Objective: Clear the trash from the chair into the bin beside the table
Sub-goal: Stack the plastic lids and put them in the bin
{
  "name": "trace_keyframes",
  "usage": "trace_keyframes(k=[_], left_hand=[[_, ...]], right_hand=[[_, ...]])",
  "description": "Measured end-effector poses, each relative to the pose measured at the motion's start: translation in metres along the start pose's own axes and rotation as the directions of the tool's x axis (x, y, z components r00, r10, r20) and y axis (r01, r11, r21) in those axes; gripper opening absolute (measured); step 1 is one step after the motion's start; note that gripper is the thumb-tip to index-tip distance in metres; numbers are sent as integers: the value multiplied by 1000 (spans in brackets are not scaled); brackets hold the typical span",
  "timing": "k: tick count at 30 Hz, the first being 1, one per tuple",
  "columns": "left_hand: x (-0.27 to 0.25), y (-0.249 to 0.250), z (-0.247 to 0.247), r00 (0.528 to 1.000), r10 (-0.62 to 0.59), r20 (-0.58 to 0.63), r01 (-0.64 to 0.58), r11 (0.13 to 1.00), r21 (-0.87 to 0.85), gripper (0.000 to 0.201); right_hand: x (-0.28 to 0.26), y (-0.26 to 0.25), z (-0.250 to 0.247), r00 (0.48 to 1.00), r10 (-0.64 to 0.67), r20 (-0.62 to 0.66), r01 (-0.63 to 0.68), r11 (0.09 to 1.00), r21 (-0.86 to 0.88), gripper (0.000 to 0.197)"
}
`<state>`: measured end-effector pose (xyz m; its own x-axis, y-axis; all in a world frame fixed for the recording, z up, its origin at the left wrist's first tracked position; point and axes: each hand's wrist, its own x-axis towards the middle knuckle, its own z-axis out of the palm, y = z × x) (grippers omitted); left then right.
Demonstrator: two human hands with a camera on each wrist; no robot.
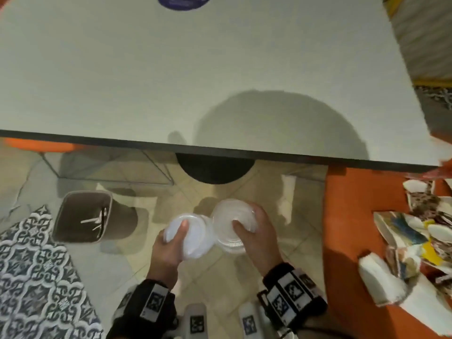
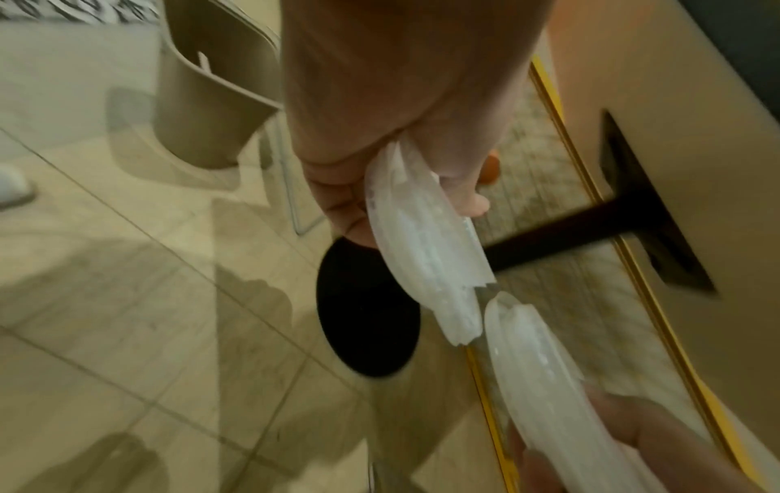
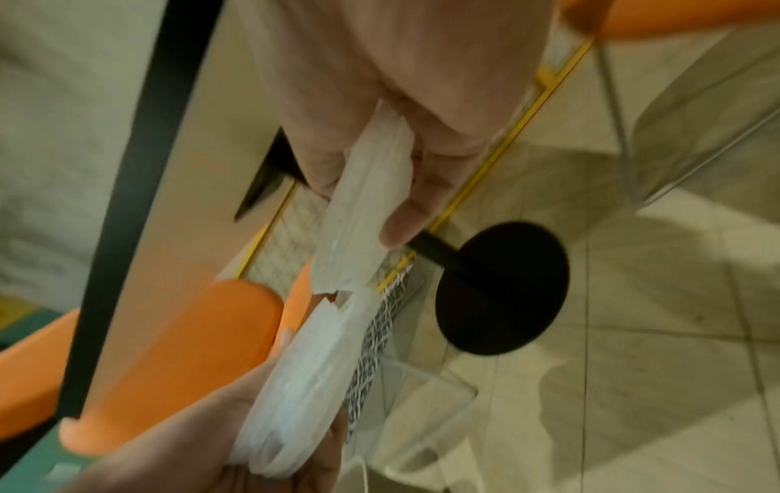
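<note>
Bin point(image 1: 82, 217) stands on the floor to your left, nearer your left hand point(image 1: 168, 243), which pinches one plastic lid point(image 1: 189, 234); your right hand point(image 1: 254, 231) grips the clear container point(image 1: 231, 223) beside it. More trash point(image 1: 413, 243) waits on the orange chair point(image 1: 347, 216) at right, cut off by the frame edge.

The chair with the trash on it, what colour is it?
Orange. The chair shows best in the head view, on the right, with trash piled on it.
</note>
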<state>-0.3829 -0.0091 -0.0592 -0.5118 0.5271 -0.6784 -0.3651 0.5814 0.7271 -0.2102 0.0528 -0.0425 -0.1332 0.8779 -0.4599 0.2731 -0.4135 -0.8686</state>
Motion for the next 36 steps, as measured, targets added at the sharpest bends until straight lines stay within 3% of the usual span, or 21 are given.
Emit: trace_keyframes(k=[3,7,10,12,17,19,22,24,29,33,36], left_hand=[[44,9,-90,995,-26,-99,21,998,-53,66],[103,22,-207,961,-124,-249,97,988,-117,37],[150,28,-275,908,-191,-373,154,980,-126,50],[179,34,-305,878,-185,-441,181,982,-51,60],[240,43,-347,847,-166,-504,234,969,76,63],[262,44,-356,870,-174,-461,241,966,91,70],[295,33,-356,936,-259,-239,265,964,-8,118],[314,11,-356,943,-293,-159,307,949,76,128],[284,32,-340,963,-167,-212,195,973,122,66],[251,41,-299,979,-35,-199,68,985,160,21],[223,49,-248,991,34,-130,-13,987,160,14]], right_hand=[[21,-12,99,993,70,96,-61,994,-88,51],[40,-20,227,972,159,171,-137,982,-134,48],[54,-25,315,952,188,242,-126,960,-250,47],[64,-26,368,940,191,282,-95,942,-320,48],[96,-16,466,939,190,287,-21,863,-505,57],[107,-10,491,931,197,306,4,835,-551,72],[118,-4,507,906,225,357,80,739,-669,93],[123,-2,507,901,230,369,94,724,-683,91],[123,6,484,912,166,376,71,837,-542,79],[112,1,435,944,160,290,11,860,-510,67],[101,-5,377,971,124,204,-27,906,-423,56]])
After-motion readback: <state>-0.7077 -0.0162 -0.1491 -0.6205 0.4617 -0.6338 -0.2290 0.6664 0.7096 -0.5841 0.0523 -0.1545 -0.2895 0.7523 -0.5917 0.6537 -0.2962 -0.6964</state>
